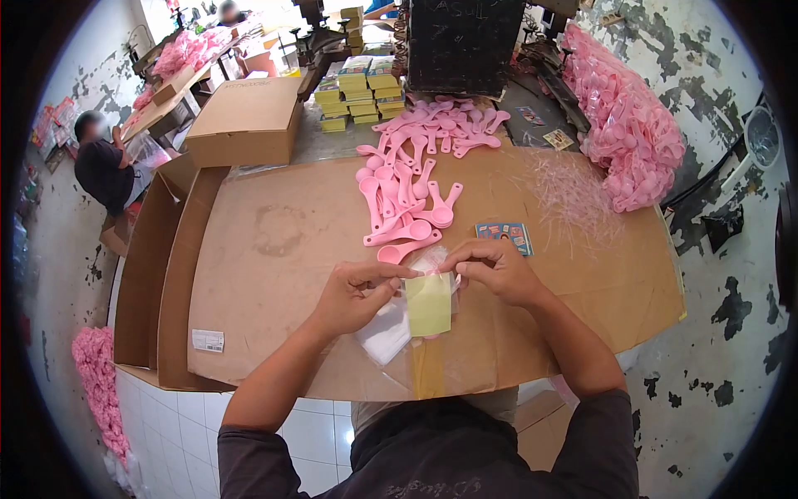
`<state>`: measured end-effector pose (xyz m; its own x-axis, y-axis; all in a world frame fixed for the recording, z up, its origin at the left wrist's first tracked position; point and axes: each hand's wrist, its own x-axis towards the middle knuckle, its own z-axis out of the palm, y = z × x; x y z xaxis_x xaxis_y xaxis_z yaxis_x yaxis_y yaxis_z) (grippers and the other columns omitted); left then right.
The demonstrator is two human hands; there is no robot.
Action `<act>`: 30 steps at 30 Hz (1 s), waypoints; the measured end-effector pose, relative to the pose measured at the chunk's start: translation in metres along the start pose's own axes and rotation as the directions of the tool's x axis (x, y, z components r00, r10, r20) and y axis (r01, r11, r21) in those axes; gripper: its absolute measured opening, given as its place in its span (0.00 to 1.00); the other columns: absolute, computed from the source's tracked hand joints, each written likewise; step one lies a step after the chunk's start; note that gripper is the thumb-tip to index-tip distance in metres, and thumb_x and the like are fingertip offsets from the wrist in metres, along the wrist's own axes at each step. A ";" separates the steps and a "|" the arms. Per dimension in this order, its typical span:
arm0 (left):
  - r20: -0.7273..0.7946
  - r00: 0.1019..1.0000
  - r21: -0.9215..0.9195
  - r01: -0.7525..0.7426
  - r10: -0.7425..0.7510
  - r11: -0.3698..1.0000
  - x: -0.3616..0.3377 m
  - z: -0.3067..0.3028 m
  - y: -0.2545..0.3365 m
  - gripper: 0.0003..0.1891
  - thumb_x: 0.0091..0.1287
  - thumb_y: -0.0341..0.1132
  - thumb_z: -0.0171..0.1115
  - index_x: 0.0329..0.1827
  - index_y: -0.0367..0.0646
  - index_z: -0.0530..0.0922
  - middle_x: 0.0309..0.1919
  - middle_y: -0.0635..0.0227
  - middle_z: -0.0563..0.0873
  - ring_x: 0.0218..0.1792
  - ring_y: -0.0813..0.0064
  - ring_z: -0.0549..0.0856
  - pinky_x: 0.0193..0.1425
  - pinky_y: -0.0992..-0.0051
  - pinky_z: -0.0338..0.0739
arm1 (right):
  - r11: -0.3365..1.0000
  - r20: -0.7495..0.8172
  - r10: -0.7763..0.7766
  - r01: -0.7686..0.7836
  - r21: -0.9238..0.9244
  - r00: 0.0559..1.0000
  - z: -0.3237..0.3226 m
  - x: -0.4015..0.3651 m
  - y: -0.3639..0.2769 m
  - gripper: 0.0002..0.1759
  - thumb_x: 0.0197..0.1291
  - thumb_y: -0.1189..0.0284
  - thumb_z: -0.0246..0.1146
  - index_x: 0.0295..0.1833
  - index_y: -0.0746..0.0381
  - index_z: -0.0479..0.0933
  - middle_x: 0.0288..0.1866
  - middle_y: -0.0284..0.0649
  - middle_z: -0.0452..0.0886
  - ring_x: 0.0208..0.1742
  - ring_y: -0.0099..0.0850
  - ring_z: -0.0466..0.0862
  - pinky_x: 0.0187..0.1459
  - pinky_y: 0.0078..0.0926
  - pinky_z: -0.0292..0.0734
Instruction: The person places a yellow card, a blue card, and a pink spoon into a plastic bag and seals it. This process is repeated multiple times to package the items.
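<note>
Clock reference: centred on the yellow card, 12 o'clock at the far edge of the desk.
Yellow card [429,306]: flat, matt rectangle, upright between the hands; against the clear bag, inside or in front cannot be told.
Clear bag [430,259]: thin, glossy, crinkled film, showing around the card.
Left hand [359,295]: 9 o'clock; grip pinched on the bag's film beside the card's upper corner.
Right hand [490,270]: 2 o'clock; grip pinched on the film at the opposite corner.
Bag stack [385,333]: 8 o'clock; flat, whitish transparent film.
Pink scoops [397,191]: 11 to 12 o'clock; smooth plastic, round bowls, holed flat handles, loosely piled.
Printed card [509,235]: between 1 and 2 o'clock; blue, multicoloured pictures, text too small to read.
Pink shreds [573,191]: 2 o'clock; fine, tangled strands.
Desk [274,249]: brown cardboard surface, stained at 10 o'clock.
White label [208,340]: 9 o'clock; print illegible.
Carton [245,112]: between 10 and 11 o'clock; corrugated, inverted handwriting, not securely readable.
Black box [457,41]: 12 o'clock; scuffed, pale hand-drawn letters, unclear.
</note>
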<state>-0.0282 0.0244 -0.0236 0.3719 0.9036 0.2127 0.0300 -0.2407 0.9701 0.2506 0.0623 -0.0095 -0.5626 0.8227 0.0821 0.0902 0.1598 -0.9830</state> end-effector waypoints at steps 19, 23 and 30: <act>-0.081 0.970 -0.118 0.217 -0.227 0.969 0.002 0.005 0.000 0.11 0.71 0.29 0.71 0.53 0.34 0.88 0.41 0.66 0.92 0.40 0.83 0.89 0.42 0.80 0.84 | 0.998 -0.021 -0.043 0.044 0.050 0.999 0.013 0.001 0.007 0.19 0.69 0.78 0.68 0.64 0.65 0.78 0.47 0.34 0.84 0.47 0.21 0.84 0.49 0.22 0.80; -0.085 0.980 -0.115 0.169 -0.180 0.979 0.002 0.001 0.000 0.12 0.72 0.27 0.70 0.55 0.33 0.86 0.41 0.64 0.92 0.36 0.81 0.89 0.42 0.79 0.85 | 0.993 0.140 0.045 -0.060 0.102 0.989 0.019 -0.003 0.002 0.22 0.68 0.79 0.68 0.66 0.65 0.76 0.48 0.34 0.84 0.48 0.22 0.84 0.49 0.22 0.80; 0.009 0.993 -0.203 0.114 -0.115 0.973 0.000 0.003 0.016 0.16 0.74 0.28 0.67 0.62 0.36 0.80 0.41 0.66 0.89 0.38 0.81 0.88 0.41 0.78 0.85 | 0.987 0.098 -0.004 -0.012 0.161 0.995 0.018 0.000 -0.010 0.21 0.69 0.78 0.67 0.66 0.66 0.76 0.49 0.36 0.86 0.49 0.22 0.85 0.51 0.24 0.81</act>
<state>-0.0250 0.0198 -0.0085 0.3745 0.9219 0.0989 -0.1162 -0.0591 0.9915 0.2351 0.0510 -0.0029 -0.6411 0.7643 0.0695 -0.0367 0.0599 -0.9975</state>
